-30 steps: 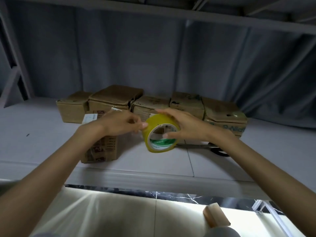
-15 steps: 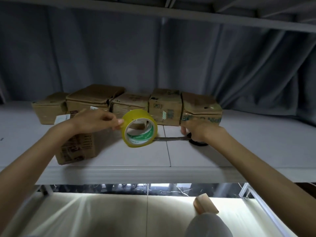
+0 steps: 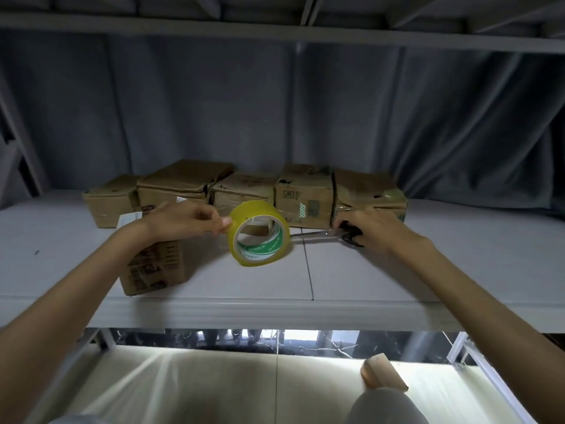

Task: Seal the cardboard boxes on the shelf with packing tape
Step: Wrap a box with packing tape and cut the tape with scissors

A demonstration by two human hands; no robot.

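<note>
Yellow packing tape roll [image 3: 259, 234] held upright above shelf [image 3: 275, 310], pinched at rim by left hand [image 3: 186, 220]. Right hand [image 3: 371, 228], on roll a second ago, now moved right and closed round black handles of scissors [image 3: 328, 235] lying on shelf. Cardboard boxes [image 3: 244, 191] lined up in row at shelf rear; one more box [image 3: 156, 267] near front edge, partly hidden under left forearm. Judged: cutting tool being fetched, so taping likely next; no box visibly worked on yet.
</note>
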